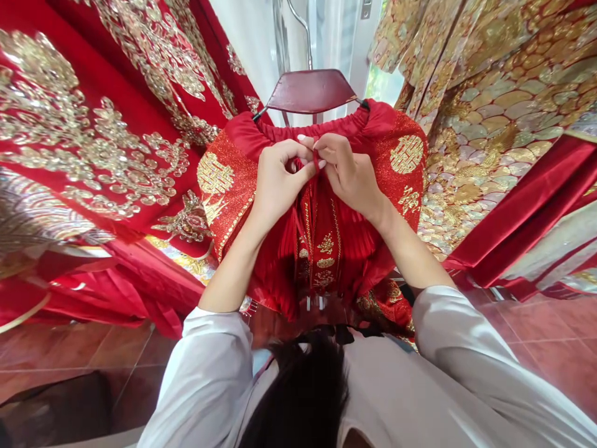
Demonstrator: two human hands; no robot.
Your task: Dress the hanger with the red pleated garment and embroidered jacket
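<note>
A red pleated skirt [401,155] with gold embroidery hangs from a dark red clip hanger [310,90] in front of me. My left hand [275,180] and my right hand [347,171] meet at the middle of its gathered waistband. Both are closed in a pinch on a thin red ribbon tie [316,163] at the waist. The ribbon's ends trail down the skirt's front between my wrists. My white sleeves cover both upper arms.
Red garments with heavy gold embroidery [93,124] hang at the left. Gold scale-patterned robes [499,106] hang at the right, with a red satin band [527,211] below them. Red tiled floor [550,336] lies underneath. A bright window [336,31] is behind the hanger.
</note>
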